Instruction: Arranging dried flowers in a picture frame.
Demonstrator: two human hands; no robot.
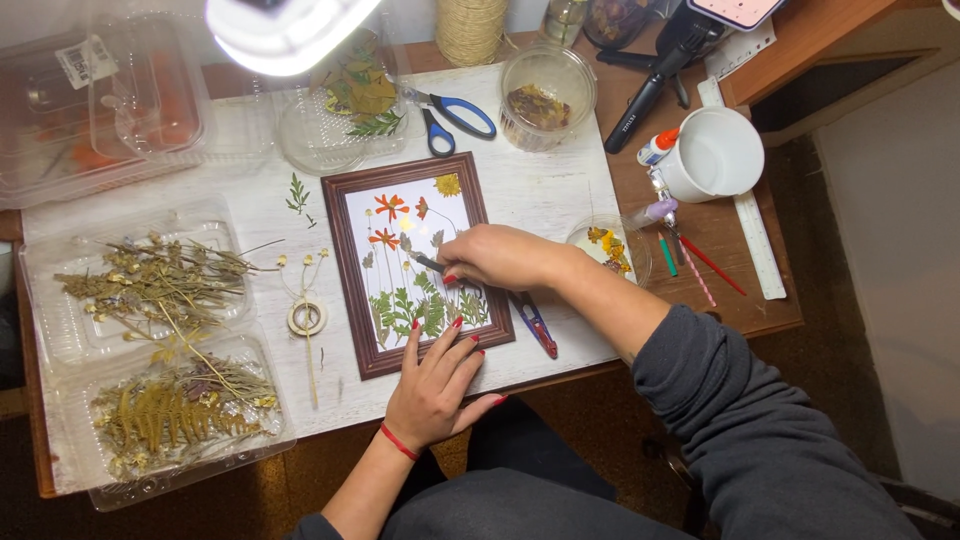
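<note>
Left hand (pixel 432 385) steadies upright picture frame (pixel 418 262); right hand (pixel 497 256) angles tweezers (pixel 430 264) up-left.

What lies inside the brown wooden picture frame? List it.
Inside the brown wooden picture frame, on white backing: pressed orange flowers, one yellow flower and green fern leaves. The right hand and the left hand's fingers cover the lower right part.

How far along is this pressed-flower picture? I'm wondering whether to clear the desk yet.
Done: orange and yellow blooms and green leaves already lie inside the brown frame. In hand: the right hand works a thin tool at the stems while the left hand steadies the frame. Left: trays of dried plants remain out.
</note>
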